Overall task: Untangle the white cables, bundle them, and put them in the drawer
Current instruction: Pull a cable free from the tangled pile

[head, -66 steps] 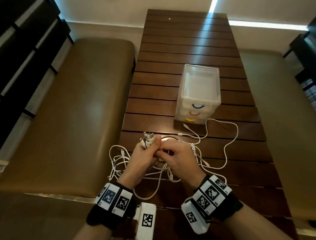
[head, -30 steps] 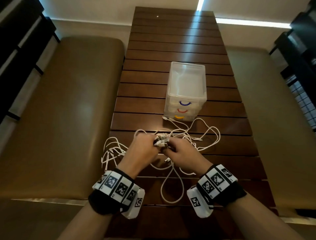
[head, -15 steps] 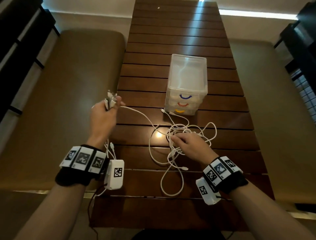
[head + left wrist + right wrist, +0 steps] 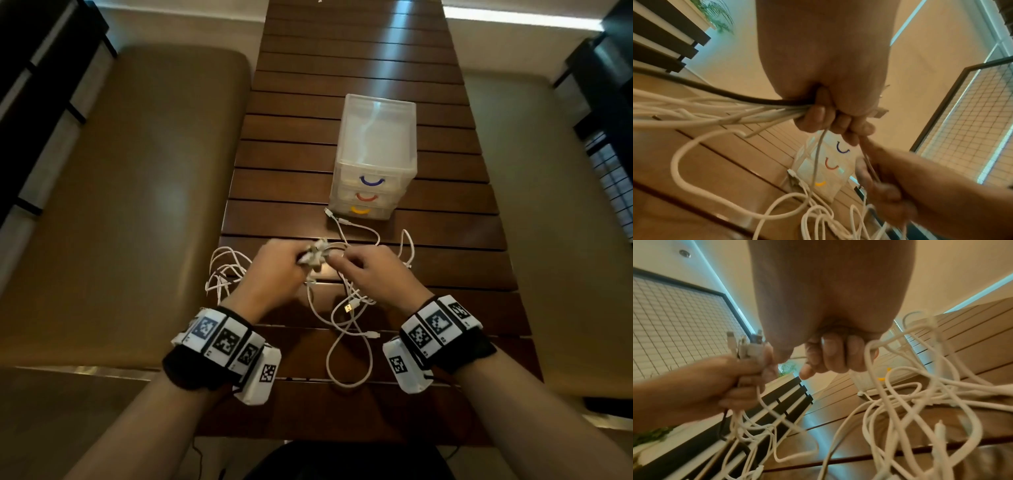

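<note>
Looks like a cafe or lounge seating nook: slatted wooden table [image 4: 359, 78], padded tan benches [image 4: 137, 205] either side, wire-grid partition [image 4: 972, 129], potted plant [image 4: 717, 11] beyond the fingers.

My hands meet mid-frame over the table [image 4: 359, 85], left hand [image 4: 274, 274] beside right hand [image 4: 373, 274], plug ends bunched between them. Cables [image 4: 346, 329] spill toward the bottom of the frame and off to the left (a proper mess). The drawer unit [image 4: 375, 150] sits above them, right of centre, benches flanking either side.
</note>
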Demonstrator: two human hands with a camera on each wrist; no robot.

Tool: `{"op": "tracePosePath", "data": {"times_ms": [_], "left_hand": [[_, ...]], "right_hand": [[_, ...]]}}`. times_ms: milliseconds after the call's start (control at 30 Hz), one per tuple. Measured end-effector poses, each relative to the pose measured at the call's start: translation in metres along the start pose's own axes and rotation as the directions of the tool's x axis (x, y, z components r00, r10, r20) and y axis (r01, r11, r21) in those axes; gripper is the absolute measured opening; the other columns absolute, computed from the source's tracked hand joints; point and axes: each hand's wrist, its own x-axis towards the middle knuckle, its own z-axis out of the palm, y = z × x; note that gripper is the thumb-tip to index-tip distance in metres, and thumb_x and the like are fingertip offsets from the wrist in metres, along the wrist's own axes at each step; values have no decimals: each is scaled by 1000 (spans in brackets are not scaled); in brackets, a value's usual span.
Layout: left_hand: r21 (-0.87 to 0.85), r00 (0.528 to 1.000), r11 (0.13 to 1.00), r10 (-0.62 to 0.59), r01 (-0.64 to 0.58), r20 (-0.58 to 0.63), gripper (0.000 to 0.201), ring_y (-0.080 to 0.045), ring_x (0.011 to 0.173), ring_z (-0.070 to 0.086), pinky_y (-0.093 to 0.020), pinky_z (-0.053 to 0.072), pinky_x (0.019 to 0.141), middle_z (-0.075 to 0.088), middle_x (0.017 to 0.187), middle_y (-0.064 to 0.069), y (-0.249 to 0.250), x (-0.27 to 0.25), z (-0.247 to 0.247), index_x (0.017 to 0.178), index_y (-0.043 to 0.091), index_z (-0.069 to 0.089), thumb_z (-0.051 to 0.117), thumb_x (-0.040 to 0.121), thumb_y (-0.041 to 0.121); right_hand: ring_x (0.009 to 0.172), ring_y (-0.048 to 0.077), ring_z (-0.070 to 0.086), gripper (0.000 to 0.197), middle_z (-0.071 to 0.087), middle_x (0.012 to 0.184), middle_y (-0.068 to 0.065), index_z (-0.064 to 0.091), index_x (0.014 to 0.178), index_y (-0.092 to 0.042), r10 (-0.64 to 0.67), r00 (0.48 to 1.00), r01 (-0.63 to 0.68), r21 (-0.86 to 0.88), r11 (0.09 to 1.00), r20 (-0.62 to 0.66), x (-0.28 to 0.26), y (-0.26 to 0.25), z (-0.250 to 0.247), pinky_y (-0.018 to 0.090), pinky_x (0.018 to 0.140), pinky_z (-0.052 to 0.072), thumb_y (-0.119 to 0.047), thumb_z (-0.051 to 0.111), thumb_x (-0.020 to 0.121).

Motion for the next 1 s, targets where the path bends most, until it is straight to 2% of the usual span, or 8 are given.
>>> {"op": "tracePosePath", "data": {"times_ms": [133, 233, 333, 500, 633, 767, 867, 1000], "left_hand": [[-348, 942, 938, -116, -1, -316, 25, 7, 64, 59, -12, 44, 60, 66, 72, 16, -3, 7, -37, 78, 33, 66, 57, 99, 26], [-473, 861, 881, -220, -26, -458, 35, -12, 57, 52, -28, 44, 59, 57, 58, 14, -17, 8, -55, 69, 29, 64, 54, 94, 52], [-551, 795, 834, -323, -16, -513, 44, -27, 64, 55, -43, 47, 65, 56, 68, -5, -34, 8, -54, 68, 35, 67, 53, 83, 74], [-350, 800, 936, -243, 45, -548, 13, 0, 65, 51, -27, 43, 62, 66, 87, 12, -26, 10, -38, 100, 35, 68, 55, 100, 34], [-177, 938, 964, 134, -199, -320, 45, 4, 116, 57, -12, 47, 94, 61, 133, 11, -9, 1, -16, 129, 23, 64, 55, 94, -3], [44, 975, 975, 218, -216, -46, 32, 7, 86, 56, -12, 39, 75, 61, 94, 25, 1, 0, 5, 115, 27, 71, 66, 90, 8], [68, 970, 973, 224, -219, -91, 18, 3, 75, 55, -19, 38, 67, 58, 79, 18, 1, 2, -2, 98, 21, 73, 66, 90, 7], [-148, 907, 977, 82, -156, -412, 20, 5, 80, 62, -10, 48, 66, 67, 91, 9, -7, 4, -30, 99, 15, 71, 57, 95, 1]], "right_hand": [[63, 17, 60, 61, 64, 68, 3, 63, 74, -11, -20, 1000, 19, -47, 999, -20, -3, 11, 0, 42, 64, 51, -61, 38, 96], [64, 12, 61, 50, 65, 71, -1, 63, 78, -15, -24, 999, 24, -15, 1000, -37, -5, 11, -5, 38, 64, 52, -55, 41, 98], [68, 8, 61, 42, 65, 73, -4, 65, 83, -17, -17, 998, 16, -24, 1000, -60, -1, 2, -8, 33, 66, 52, -47, 42, 102], [75, 18, 65, 45, 70, 79, 4, 71, 84, -10, 215, 975, -194, -254, 947, 55, 9, 0, -10, 39, 73, 55, -38, 41, 103], [48, 0, 53, 40, 54, 52, -10, 69, 76, -19, 104, 989, -90, -136, 987, 102, 10, -18, -20, 14, 46, 33, -35, 45, 103], [50, 7, 54, 40, 59, 55, -1, 59, 64, -31, -39, 998, 39, 11, 999, 56, 11, -29, -23, 14, 52, 35, -33, 49, 102], [54, 12, 57, 43, 62, 60, 0, 64, 68, -21, -37, 998, 37, 16, 999, 49, 6, -23, -22, 29, 55, 46, -42, 47, 101], [56, 10, 56, 53, 60, 61, -2, 61, 68, -14, -20, 1000, 20, -2, 1000, 16, 2, -11, -20, 31, 60, 46, -52, 42, 100]]}}
